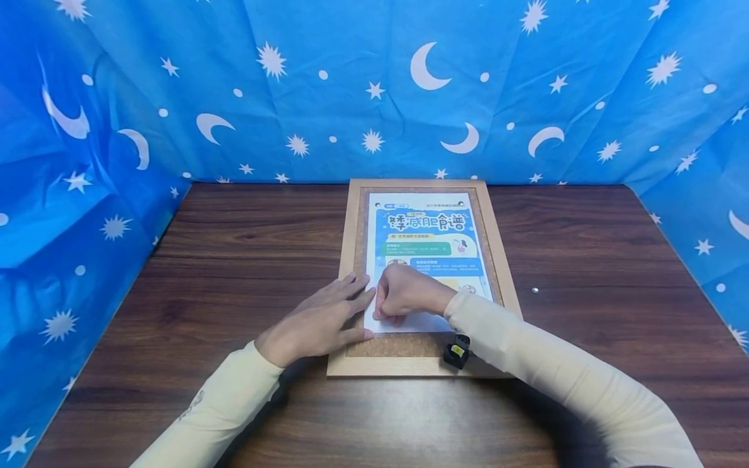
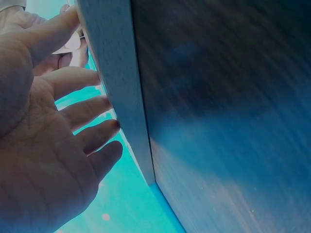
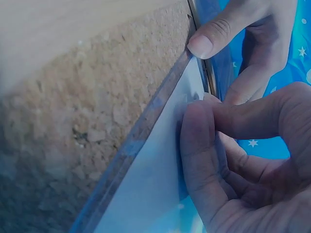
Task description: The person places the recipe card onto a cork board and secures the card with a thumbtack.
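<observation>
A printed sheet (image 1: 430, 323) with a clear plastic border lies on a wood-framed corkboard (image 1: 386, 367). Silver thumbtacks (image 1: 377, 204) sit at its two top corners. My right hand (image 1: 409, 291) is at the sheet's lower left corner, thumb and forefinger pinching a small thumbtack mostly hidden by the fingertips; a pale bit shows beside them in the right wrist view. Fingers spread, my left hand (image 1: 318, 322) rests on the board's left edge, its thumb (image 3: 201, 46) touching near the sheet's corner. In the left wrist view, its fingertips meet the wooden frame (image 2: 114, 87).
On the dark wooden table (image 1: 246, 260), a loose silver thumbtack (image 1: 535, 290) lies right of the board. A small black device (image 1: 456, 351) with a yellow label is at my right wrist, over the board's lower edge. Blue star-and-moon cloth (image 1: 351, 110) hangs at the back and sides.
</observation>
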`<state>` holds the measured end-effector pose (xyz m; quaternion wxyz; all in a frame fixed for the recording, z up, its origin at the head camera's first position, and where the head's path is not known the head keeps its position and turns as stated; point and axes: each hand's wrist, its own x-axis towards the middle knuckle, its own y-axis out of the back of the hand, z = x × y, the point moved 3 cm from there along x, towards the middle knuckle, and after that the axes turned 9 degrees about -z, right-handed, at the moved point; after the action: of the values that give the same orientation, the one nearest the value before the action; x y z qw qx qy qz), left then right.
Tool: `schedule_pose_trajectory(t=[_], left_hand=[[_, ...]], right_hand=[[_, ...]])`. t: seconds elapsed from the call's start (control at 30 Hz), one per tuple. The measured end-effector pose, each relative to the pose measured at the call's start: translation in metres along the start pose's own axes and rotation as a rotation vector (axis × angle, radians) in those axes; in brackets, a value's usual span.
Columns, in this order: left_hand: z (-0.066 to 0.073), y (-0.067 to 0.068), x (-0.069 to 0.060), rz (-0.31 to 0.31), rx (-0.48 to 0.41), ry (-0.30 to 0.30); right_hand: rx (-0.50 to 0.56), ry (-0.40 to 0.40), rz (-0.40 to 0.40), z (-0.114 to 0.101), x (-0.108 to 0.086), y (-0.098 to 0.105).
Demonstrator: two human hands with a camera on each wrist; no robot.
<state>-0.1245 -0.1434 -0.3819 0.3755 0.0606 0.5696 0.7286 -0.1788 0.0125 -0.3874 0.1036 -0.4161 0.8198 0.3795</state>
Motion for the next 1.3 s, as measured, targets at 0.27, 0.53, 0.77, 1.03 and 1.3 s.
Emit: schedule_pose_trajectory(t=[0.27,0.53,0.77,1.03,1.3], left_hand=[[0.0,0.0,0.0,0.0,0.004,-0.001],[0.0,0.0,0.003,0.003,0.009,-0.012],[0.001,0.001,0.004,0.0,0.004,-0.007],[0.001,0.0,0.002,-0.008,0.005,0.017],[0.0,-0.001,0.002,-0.001,0.001,0.023]], right_hand=[[-0.059,-0.01,-0.005,-0.004,0.0,0.002],[0.0,0.027,-0.041,-0.001,-0.004,0.005],[0.067,0.103,-0.015,0.012,-0.019,0.017],[0.137,0.095,0.035,0.04,-0.047,0.035],[0.162,0.058,0.144,0.073,-0.083,0.058]])
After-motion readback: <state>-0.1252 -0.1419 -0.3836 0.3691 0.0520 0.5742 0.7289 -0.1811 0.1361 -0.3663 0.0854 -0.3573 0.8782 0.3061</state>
